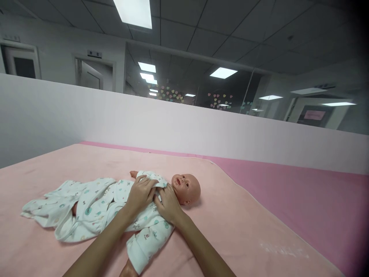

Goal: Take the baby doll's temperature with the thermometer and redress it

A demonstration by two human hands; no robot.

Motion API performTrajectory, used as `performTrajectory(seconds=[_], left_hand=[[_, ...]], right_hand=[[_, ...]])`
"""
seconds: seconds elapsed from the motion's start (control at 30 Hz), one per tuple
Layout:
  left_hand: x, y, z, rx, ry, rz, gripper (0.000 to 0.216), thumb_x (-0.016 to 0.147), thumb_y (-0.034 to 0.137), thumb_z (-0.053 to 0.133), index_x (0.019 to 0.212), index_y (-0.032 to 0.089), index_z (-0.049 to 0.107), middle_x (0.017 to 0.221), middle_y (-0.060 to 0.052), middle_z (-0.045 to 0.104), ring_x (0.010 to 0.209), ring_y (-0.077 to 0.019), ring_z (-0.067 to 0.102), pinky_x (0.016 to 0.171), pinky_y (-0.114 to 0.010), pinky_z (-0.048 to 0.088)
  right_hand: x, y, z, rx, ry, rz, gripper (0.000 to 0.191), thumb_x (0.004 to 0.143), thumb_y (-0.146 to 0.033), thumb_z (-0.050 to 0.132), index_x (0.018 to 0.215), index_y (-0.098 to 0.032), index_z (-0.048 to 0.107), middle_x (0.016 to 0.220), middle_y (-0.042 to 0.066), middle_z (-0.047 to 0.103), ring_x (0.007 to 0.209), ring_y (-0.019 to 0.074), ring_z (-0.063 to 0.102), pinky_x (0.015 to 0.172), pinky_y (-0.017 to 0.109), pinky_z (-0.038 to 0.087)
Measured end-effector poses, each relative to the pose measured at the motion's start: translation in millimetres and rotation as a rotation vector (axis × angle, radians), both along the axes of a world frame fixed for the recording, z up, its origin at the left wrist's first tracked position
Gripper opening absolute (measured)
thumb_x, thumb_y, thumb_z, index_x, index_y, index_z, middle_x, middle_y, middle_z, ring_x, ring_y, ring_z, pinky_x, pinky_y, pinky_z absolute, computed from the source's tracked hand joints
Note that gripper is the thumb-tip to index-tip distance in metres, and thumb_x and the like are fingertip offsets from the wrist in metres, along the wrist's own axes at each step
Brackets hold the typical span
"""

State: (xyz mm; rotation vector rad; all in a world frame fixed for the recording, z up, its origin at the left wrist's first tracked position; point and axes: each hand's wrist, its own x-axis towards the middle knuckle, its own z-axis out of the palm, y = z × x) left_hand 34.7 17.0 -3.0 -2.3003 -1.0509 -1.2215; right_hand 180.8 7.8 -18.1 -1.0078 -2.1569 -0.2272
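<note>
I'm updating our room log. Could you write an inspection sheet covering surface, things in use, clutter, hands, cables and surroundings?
Surface: pale pink cloth, deeper pink area beyond its edge.
Things in use: doll lying on its back in a white printed outfit.
Clutter: nothing seen.
Hands: left hand and right hand touch the outfit's chest, close together; grip unclear.
Cables: nothing seen.
Surroundings: low white wall, lit ceiling panel, doors behind.

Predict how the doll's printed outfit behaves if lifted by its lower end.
The outfit will probably hang floppy: its lower end lies in loose folds. It may tug at the doll, which is wearing it. Its chest part may stay put under the left hand and right hand.
</note>
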Motion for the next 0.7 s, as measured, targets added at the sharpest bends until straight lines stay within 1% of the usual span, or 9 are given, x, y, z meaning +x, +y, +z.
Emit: performTrajectory(seconds=[0.13,0.23,0.3,0.43,0.53,0.63,0.7], left_hand=[[-0.1,0.5,-1.7,0.006,-0.005,-0.007,0.024,0.085,0.014,0.035,0.094,0.020,0.056,0.076,-0.002,0.063,0.078,-0.0166,0.057,0.089,-0.038,0.037],[-0.3,1.0,-2.2,0.019,0.003,-0.015,0.024,0.084,0.014,0.036,0.093,0.020,0.057,0.075,-0.002,0.064,0.075,-0.0166,0.057,0.088,-0.039,0.038],[-0.6,1.4,-2.0,0.016,0.007,-0.018,0.024,0.084,0.014,0.036,0.093,0.020,0.057,0.074,-0.002,0.064,0.074,-0.0165,0.057,0.088,-0.039,0.038],[-1.4,1.8,-1.8,0.022,0.016,-0.025,0.024,0.083,0.014,0.037,0.094,0.020,0.057,0.076,-0.003,0.064,0.077,-0.0171,0.057,0.088,-0.039,0.038],[-1.9,0.9,-1.9,0.019,0.015,-0.018,0.025,0.082,0.014,0.036,0.095,0.021,0.057,0.077,-0.003,0.064,0.078,-0.0174,0.057,0.088,-0.039,0.037],[-1.6,-1.0,-0.9,0.010,0.002,-0.014,0.026,0.082,0.015,0.036,0.094,0.021,0.058,0.077,-0.003,0.064,0.078,-0.0180,0.057,0.088,-0.040,0.036],[-1.0,-2.5,0.5,-0.003,-0.008,-0.017,0.025,0.082,0.016,0.037,0.094,0.021,0.058,0.078,-0.003,0.064,0.078,-0.0181,0.056,0.086,-0.040,0.037]], right_hand=[[-2.6,2.5,0.7,-0.041,0.007,-0.030,0.033,0.080,-0.020,0.047,0.112,-0.017,0.051,0.111,0.009,0.055,0.102,0.0213,0.047,0.091,0.037,0.036],[-4.0,5.8,1.2,-0.085,0.007,-0.053,0.029,0.080,-0.021,0.047,0.107,-0.017,0.054,0.106,0.008,0.059,0.097,0.0207,0.050,0.087,0.035,0.038],[-4.0,7.7,1.4,-0.098,-0.004,-0.055,0.028,0.080,-0.022,0.047,0.107,-0.018,0.055,0.104,0.008,0.060,0.095,0.0205,0.051,0.085,0.034,0.039],[-3.6,8.7,0.3,-0.081,0.011,-0.062,0.031,0.080,-0.023,0.048,0.110,-0.017,0.054,0.108,0.009,0.059,0.100,0.0213,0.050,0.088,0.034,0.038],[-4.0,7.2,-1.0,-0.074,0.043,-0.072,0.032,0.079,-0.024,0.049,0.109,-0.017,0.055,0.107,0.009,0.059,0.099,0.0218,0.051,0.088,0.035,0.039],[-4.6,4.7,-1.5,-0.047,0.100,-0.064,0.035,0.077,-0.022,0.051,0.112,-0.019,0.054,0.107,0.008,0.058,0.098,0.0212,0.051,0.089,0.036,0.040],[-4.7,3.3,-1.7,-0.037,0.149,-0.073,0.034,0.077,-0.021,0.052,0.110,-0.019,0.056,0.105,0.008,0.058,0.097,0.0209,0.051,0.087,0.035,0.042]])
